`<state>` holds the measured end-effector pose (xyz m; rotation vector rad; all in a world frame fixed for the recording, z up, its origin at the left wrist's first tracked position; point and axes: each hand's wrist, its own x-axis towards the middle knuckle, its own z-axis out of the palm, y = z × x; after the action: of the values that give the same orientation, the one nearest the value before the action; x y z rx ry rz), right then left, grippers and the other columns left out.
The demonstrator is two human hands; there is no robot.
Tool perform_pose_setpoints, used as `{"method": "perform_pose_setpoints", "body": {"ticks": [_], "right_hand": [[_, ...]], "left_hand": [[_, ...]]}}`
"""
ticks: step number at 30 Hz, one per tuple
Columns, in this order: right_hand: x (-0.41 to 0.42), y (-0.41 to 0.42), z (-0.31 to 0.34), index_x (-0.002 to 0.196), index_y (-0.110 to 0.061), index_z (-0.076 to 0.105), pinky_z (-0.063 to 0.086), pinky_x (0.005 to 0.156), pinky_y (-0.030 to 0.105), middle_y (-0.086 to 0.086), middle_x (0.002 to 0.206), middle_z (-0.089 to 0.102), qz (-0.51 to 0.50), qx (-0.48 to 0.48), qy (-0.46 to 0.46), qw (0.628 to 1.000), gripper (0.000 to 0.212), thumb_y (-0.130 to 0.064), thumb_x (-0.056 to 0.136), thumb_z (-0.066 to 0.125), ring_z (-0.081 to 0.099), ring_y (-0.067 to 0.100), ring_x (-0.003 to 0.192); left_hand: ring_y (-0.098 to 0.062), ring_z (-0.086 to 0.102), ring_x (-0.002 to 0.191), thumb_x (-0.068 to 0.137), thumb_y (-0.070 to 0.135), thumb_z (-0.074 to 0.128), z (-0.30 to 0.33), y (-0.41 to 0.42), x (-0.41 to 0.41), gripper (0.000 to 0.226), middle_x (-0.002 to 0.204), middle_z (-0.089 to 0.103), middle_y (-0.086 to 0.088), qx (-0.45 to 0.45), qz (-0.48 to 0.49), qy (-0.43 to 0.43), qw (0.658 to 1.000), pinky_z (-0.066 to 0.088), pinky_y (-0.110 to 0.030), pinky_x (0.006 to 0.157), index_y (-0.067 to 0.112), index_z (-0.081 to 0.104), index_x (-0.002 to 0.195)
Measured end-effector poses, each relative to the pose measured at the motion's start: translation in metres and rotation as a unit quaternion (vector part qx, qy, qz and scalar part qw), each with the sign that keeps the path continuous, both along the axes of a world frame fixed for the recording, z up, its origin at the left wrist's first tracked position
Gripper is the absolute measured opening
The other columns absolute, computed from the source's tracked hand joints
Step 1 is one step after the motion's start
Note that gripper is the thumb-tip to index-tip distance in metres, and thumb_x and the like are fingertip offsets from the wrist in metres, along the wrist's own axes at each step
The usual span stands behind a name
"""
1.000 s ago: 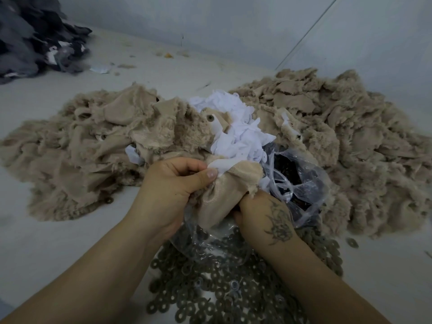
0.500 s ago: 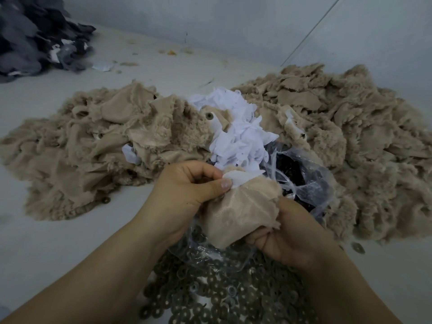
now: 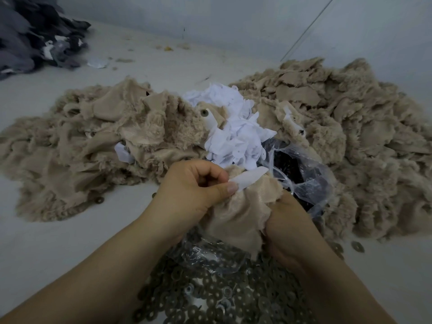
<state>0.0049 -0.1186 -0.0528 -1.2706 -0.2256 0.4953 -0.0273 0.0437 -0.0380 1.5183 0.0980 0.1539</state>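
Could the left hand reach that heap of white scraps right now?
Probably yes: the white scraps lie just beyond the left hand, nothing between, though it first must release the beige fabric piece it pinches.

a small sewing or soft-toy workshop: heaps of cut beige plush (image 3: pixel 70 146) lie loose on a bare pale work surface (image 3: pixel 58 242) against a plain wall (image 3: pixel 233 19), with white fabric scraps (image 3: pixel 233 127), a spread of round washers (image 3: pixel 222 295), a clear plastic bag (image 3: pixel 304 174) and a dark fabric pile (image 3: pixel 30 36).
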Motion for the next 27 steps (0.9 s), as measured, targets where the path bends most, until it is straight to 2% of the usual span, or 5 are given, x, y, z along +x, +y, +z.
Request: {"method": "perform_pose_setpoints", "body": {"ticks": [11,14,17,22,27], "right_hand": [[-0.003,0.000,-0.016,0.064,-0.005,0.046,0.040,0.038,0.013,0.009,0.045,0.049,-0.085,0.067,0.158,0.981,0.046,-0.002,0.105,0.026,0.052,0.007,0.036],[-0.001,0.005,-0.015,0.068,0.000,0.055,0.048,0.051,0.016,0.016,0.054,0.055,-0.101,0.090,0.174,0.975,0.012,-0.007,0.077,0.059,0.059,0.018,0.051],[0.000,0.001,-0.011,0.087,-0.001,0.068,0.054,0.060,0.033,0.015,0.072,0.070,-0.084,0.105,0.180,0.975,0.059,-0.024,0.033,0.077,0.069,0.024,0.057],[-0.002,0.000,-0.011,0.081,-0.012,0.080,0.060,0.071,0.051,0.015,0.076,0.074,-0.114,0.031,0.057,0.991,0.015,-0.013,0.066,0.076,0.070,0.029,0.068],[-0.004,-0.002,-0.012,0.073,0.004,0.066,0.050,0.058,0.044,0.018,0.063,0.057,-0.141,-0.002,0.037,0.989,0.030,-0.025,0.078,0.066,0.050,0.031,0.058]], "left_hand": [[-0.015,0.053,0.060,0.078,0.005,0.080,-0.004,-0.018,-0.002,0.017,0.066,0.064,-0.016,0.079,0.006,-0.035,0.996,0.045,-0.025,0.056,0.011,0.068,0.068],[-0.006,0.048,0.051,0.079,0.004,0.079,-0.003,-0.021,-0.001,0.020,0.058,0.060,-0.003,0.090,0.010,-0.029,0.996,0.040,-0.017,0.050,0.012,0.066,0.066],[-0.004,0.043,0.047,0.080,0.005,0.078,-0.003,-0.022,-0.001,0.024,0.055,0.056,0.000,0.093,0.010,-0.021,0.995,0.036,-0.015,0.046,0.015,0.064,0.063],[-0.022,0.051,0.060,0.080,0.004,0.079,-0.004,-0.021,0.001,0.016,0.073,0.062,-0.031,0.075,0.010,-0.002,0.997,0.042,-0.036,0.058,0.005,0.067,0.069],[-0.022,0.052,0.060,0.080,0.004,0.079,-0.005,-0.020,0.003,0.016,0.074,0.063,-0.030,0.082,0.020,0.001,0.996,0.044,-0.035,0.057,0.005,0.068,0.069]]}}
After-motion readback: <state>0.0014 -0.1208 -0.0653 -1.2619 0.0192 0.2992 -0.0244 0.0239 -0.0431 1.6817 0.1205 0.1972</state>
